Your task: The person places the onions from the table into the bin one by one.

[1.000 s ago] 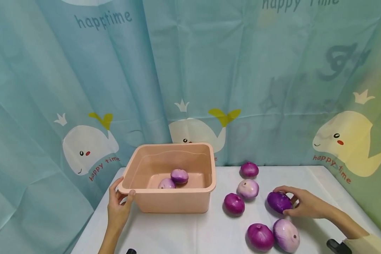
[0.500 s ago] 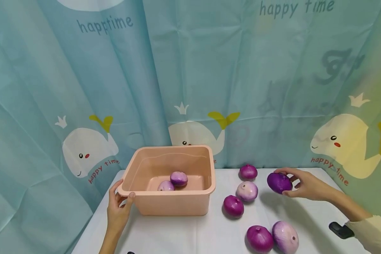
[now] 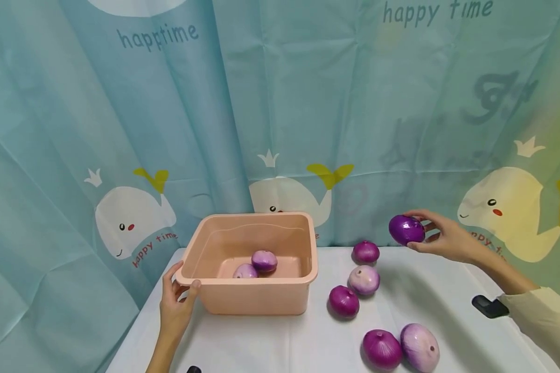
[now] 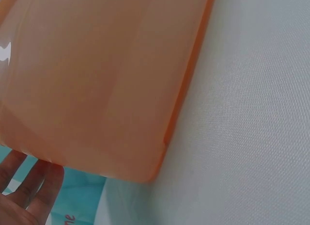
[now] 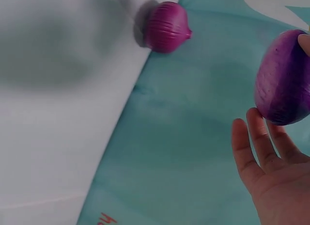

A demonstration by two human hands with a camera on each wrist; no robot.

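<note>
My right hand point(image 3: 448, 238) holds a dark purple onion point(image 3: 406, 230) up over the back right of the table, pinched between thumb and fingers. The right wrist view shows the same purple onion point(image 5: 283, 79) at its right edge, above the fingers. At the left, my left hand point(image 3: 176, 305) grips the near left corner of a pink plastic tub point(image 3: 256, 298), thumb on the front rim. Its fingers lie against the tub wall point(image 4: 97, 89) in the left wrist view. Inside the tub are two pale purple onions, one farther back point(image 3: 264, 260) and one nearer point(image 3: 245, 271), partly hidden by the front rim.
Right of the tub, a magenta onion point(image 3: 366, 252), a pale onion point(image 3: 364, 280) and another magenta onion point(image 3: 344, 302) form a row. Nearer the front sit a magenta onion point(image 3: 382, 349) and a pale onion point(image 3: 420, 347), side by side. A blue curtain point(image 3: 289, 103) hangs behind the white table point(image 3: 261, 347).
My right hand has lifted the dark purple onion off the table, upward and slightly left, from behind the front pair. My left hand has stayed at the tub's corner.
</note>
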